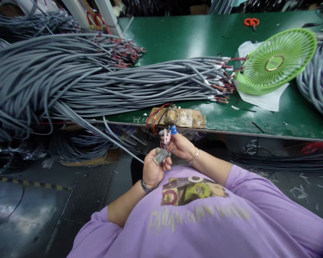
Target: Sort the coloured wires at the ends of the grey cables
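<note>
My left hand [152, 171], a grey fabric cover on its thumb, is closed around the end of a grey cable [125, 148]. The cable comes in from the left, and thin coloured wires [171, 147] fan out above the covered thumb. Close beside it, my right hand [183, 146] wears a blue cot [173, 129] on the thumb. Its fingers are pinched on a small pale-pink clip-like piece [167, 137] among the wires. How the piece meets the wires is too small to tell. Both hands are just below the table's front edge.
A thick bundle of grey cables [140, 84] covers the green table's [193, 39] left and middle. A wooden block [190, 118] with wires sits at the front edge. Farther right are a green fan [280, 61], white paper [276, 100], orange-handled scissors [251, 23] and coiled cable [316, 77].
</note>
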A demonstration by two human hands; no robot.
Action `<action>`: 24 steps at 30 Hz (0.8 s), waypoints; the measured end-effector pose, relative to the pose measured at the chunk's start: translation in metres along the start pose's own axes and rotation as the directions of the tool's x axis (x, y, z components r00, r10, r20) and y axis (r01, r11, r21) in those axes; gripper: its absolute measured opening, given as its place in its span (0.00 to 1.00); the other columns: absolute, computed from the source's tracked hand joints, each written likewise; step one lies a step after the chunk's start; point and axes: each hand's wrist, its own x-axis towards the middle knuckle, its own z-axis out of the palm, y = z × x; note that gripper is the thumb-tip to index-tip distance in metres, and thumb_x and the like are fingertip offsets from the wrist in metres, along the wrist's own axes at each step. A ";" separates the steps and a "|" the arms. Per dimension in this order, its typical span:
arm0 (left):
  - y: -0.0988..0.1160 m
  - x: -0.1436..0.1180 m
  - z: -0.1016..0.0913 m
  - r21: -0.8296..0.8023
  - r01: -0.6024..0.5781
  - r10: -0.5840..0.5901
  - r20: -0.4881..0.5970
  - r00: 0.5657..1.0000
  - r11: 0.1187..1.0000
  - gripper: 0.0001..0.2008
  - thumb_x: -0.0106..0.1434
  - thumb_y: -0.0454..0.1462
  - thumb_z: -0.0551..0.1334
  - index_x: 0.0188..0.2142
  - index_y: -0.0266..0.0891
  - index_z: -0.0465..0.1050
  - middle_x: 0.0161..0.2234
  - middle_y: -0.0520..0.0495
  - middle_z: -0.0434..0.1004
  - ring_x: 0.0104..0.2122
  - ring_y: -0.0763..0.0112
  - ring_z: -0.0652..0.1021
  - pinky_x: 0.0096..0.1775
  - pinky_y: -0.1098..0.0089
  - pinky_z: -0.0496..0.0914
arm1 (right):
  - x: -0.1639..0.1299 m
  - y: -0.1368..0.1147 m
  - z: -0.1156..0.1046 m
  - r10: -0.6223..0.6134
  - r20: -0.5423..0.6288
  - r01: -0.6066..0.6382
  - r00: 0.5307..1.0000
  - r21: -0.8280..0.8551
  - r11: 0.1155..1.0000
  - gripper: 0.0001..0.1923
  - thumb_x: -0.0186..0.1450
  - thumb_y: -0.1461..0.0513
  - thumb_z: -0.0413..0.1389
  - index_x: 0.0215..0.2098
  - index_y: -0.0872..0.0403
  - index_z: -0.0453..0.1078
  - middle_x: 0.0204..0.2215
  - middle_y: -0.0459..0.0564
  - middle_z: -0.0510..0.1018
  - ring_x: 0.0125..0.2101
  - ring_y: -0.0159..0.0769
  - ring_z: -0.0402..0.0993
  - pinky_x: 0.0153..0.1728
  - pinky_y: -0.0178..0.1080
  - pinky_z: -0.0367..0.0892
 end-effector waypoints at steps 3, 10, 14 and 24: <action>-0.001 0.000 -0.001 0.007 0.005 -0.004 -0.005 1.000 1.000 0.13 0.50 0.44 0.68 0.26 0.36 0.70 0.17 0.52 0.73 0.13 0.78 0.70 0.15 0.78 0.59 | 0.002 0.001 0.001 -0.020 -0.024 0.021 1.000 0.043 0.999 0.23 0.57 0.45 0.62 0.27 0.57 0.70 0.21 0.44 0.72 0.20 0.25 0.64 0.21 0.30 0.60; -0.002 -0.001 -0.001 0.010 0.017 -0.017 -0.014 1.000 1.000 0.14 0.50 0.43 0.68 0.25 0.36 0.69 0.17 0.52 0.73 0.13 0.78 0.70 0.15 0.79 0.58 | 0.001 0.004 0.001 -0.015 -0.022 0.016 1.000 0.053 0.998 0.26 0.56 0.42 0.61 0.29 0.57 0.70 0.22 0.44 0.72 0.20 0.26 0.64 0.22 0.31 0.62; -0.002 -0.005 -0.002 0.026 0.007 -0.007 0.002 1.000 1.000 0.13 0.50 0.43 0.68 0.25 0.36 0.69 0.17 0.51 0.74 0.13 0.78 0.70 0.15 0.78 0.58 | -0.005 0.000 0.000 0.025 0.003 -0.025 1.000 0.043 0.999 0.28 0.58 0.39 0.56 0.31 0.56 0.71 0.24 0.46 0.73 0.22 0.28 0.66 0.22 0.31 0.62; 0.001 -0.008 -0.003 -0.011 -0.065 0.064 -0.074 0.995 0.998 0.14 0.51 0.44 0.69 0.27 0.38 0.70 0.18 0.53 0.74 0.13 0.78 0.70 0.16 0.78 0.62 | -0.009 -0.001 -0.009 -0.116 0.046 0.120 0.992 -0.120 0.985 0.15 0.57 0.52 0.64 0.30 0.56 0.71 0.23 0.44 0.72 0.23 0.27 0.64 0.24 0.31 0.61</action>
